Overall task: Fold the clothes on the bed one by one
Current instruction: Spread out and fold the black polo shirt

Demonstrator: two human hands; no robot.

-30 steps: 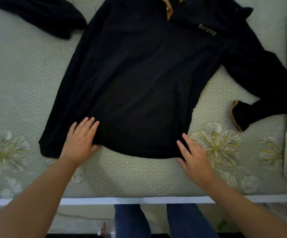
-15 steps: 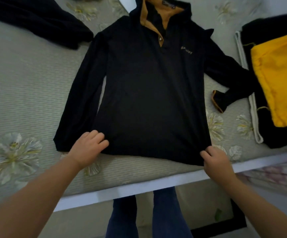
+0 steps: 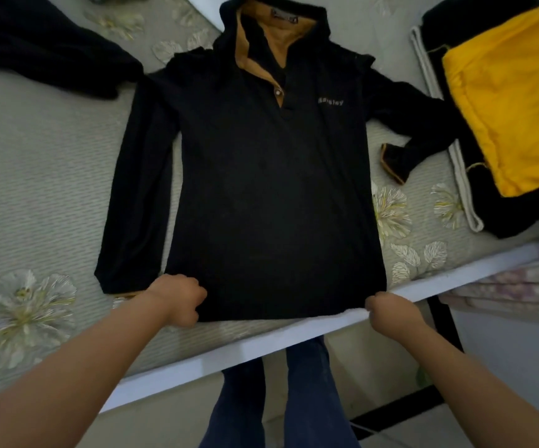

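A black long-sleeved hooded shirt [image 3: 271, 189] with a mustard collar lining lies face up, spread flat on the bed. Its left sleeve runs straight down beside the body; its right sleeve [image 3: 404, 124] bends back, cuff turned inward. My left hand [image 3: 177, 299] grips the bottom hem at the left corner, fingers curled into the cloth. My right hand [image 3: 391, 313] grips the hem's right corner at the bed's front edge. The hem is pulled taut between both hands.
The bed [image 3: 35, 176] has a grey-green floral cover and a white front rail [image 3: 261, 344]. A dark garment [image 3: 35, 46] lies at the back left. A yellow cloth [image 3: 513, 92] sits on black clothes at the right. My legs stand below the rail.
Both hands went from lying flat on the lower shirt to gripping its hem corners. The shirt has been drawn toward the bed's front edge and straightened. The view has shifted right.
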